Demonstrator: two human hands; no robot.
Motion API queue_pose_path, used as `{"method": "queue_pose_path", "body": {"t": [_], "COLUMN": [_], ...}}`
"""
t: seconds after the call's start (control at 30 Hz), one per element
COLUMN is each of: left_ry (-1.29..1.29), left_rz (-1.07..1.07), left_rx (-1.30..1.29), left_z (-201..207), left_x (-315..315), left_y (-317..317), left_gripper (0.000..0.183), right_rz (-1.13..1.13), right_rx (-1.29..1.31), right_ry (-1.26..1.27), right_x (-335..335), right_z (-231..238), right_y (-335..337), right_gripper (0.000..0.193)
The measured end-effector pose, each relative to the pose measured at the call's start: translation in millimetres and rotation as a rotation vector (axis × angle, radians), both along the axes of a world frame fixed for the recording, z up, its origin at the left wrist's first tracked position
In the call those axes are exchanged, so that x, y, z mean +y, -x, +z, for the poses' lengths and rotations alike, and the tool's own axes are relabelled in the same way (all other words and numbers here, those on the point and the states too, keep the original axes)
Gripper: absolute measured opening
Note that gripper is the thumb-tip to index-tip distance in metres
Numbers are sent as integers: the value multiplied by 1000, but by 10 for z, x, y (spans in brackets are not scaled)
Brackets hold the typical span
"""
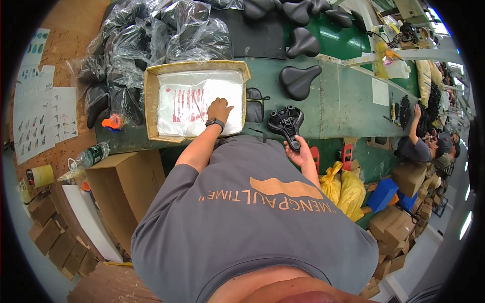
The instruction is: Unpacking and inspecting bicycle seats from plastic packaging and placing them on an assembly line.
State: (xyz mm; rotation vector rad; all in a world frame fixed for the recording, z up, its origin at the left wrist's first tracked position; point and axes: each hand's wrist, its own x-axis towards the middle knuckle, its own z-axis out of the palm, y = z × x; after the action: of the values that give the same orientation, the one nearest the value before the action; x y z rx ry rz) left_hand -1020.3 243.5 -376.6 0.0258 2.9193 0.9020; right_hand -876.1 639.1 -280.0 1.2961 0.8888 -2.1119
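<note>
My left hand [219, 111], with a dark watch on the wrist, rests on a stack of clear plastic bags [189, 98] with red print. Its fingers look slightly bent and the thumb stands apart; no bag is visibly lifted. The bags lie flat in an open cardboard box [197, 66]. In my right hand [299, 149] is a black bicycle saddle [286, 122], gripped by its narrow nose with the underside and rails facing up. Another black saddle lies top side up on the green table just beyond it.
Plastic-wrapped saddles [166, 35] pile up behind the box. More bare saddles [304, 43] line the table at the back right. An orange tape dispenser [112, 121] and a small black pouch [255, 106] flank the box. Yellow sacks [351, 194] hang low right; other people work far right.
</note>
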Motion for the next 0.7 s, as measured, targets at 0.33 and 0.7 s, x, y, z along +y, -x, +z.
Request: {"method": "queue_pose_path", "body": {"t": [0.33, 0.7], "left_ry": [130, 189], "left_rz": [-36, -16], "left_rx": [-61, 12], "left_z": [6, 112], "left_x": [15, 62], "left_y": [-58, -170], "left_gripper": [26, 26], "right_rz": [590, 701], "right_rx": [-11, 86], "right_ry": [-530, -681], "right_x": [-394, -493], "right_z": [161, 19], "right_y": [369, 24], "right_gripper": [34, 31]}}
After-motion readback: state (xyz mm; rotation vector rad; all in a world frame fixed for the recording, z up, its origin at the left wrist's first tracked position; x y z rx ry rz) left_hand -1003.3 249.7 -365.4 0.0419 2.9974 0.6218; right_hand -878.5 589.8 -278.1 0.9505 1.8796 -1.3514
